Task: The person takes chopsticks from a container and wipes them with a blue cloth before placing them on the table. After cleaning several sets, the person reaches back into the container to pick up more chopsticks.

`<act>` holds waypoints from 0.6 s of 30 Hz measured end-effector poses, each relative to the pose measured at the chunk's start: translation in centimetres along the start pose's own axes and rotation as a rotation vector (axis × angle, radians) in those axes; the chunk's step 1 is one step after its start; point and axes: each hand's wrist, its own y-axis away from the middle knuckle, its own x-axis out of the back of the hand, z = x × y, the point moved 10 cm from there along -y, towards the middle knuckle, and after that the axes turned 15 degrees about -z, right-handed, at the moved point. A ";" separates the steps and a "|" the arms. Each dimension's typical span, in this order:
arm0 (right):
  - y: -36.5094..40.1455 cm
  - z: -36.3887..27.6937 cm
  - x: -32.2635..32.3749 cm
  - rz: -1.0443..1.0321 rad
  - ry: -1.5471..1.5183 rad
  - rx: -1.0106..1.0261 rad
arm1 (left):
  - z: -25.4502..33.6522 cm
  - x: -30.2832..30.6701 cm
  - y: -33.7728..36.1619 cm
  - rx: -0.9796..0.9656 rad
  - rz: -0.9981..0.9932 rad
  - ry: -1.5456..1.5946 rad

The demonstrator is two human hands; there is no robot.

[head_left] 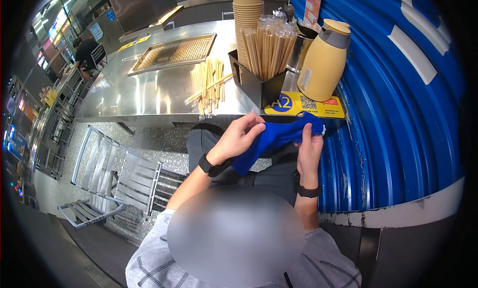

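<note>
Left hand (pixel 239 136): grip closed on the blue cloth (pixel 271 141), fingers pinching its upper fold. Right hand (pixel 309 147): grip also grasping the cloth, at its far end. I read the cloth as held in the air above the lap, just short of the bench (pixel 149 96) edge.

Beyond: loose wrapped sticks (pixel 209 86) near that edge, black holder (pixel 259 86), yellow jug (pixel 323 61).

Risk, my judgement: a trailing corner dragged over the edge could sweep sticks to the floor; a wide swing could tip the jug.
</note>
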 end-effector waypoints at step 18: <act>-3.1 -2.8 -5.9 -0.394 -0.085 0.024 | -0.4 0.4 1.2 -0.112 0.197 0.313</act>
